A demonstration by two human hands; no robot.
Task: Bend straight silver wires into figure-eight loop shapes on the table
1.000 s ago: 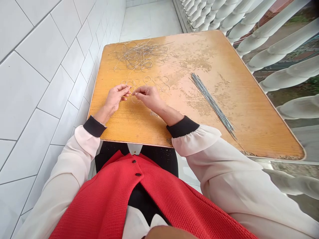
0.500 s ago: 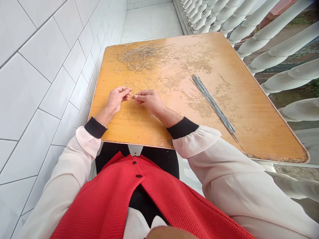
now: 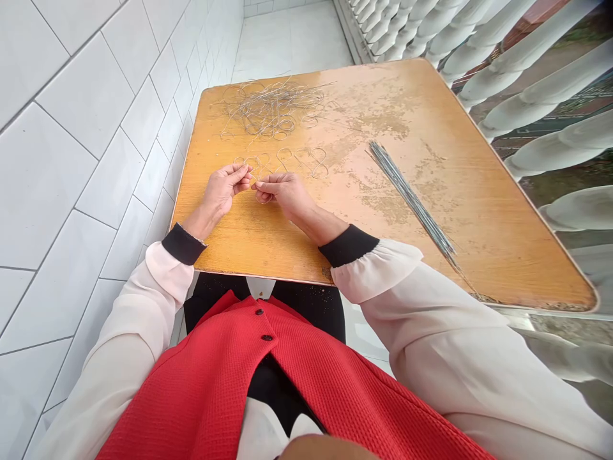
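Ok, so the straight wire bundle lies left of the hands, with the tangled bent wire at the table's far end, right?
No: the head view shows the straight wire bundle right of the left hand and right hand, not left. The tangled bent wire is at the far end of the table.

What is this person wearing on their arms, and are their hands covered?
Each arm has a loose, pale, thin-looking sleeve, the left sleeve matching the right sleeve, gathered into a ruffle above a black cuff: left cuff, right cuff. The left hand and right hand are bare, without gloves.
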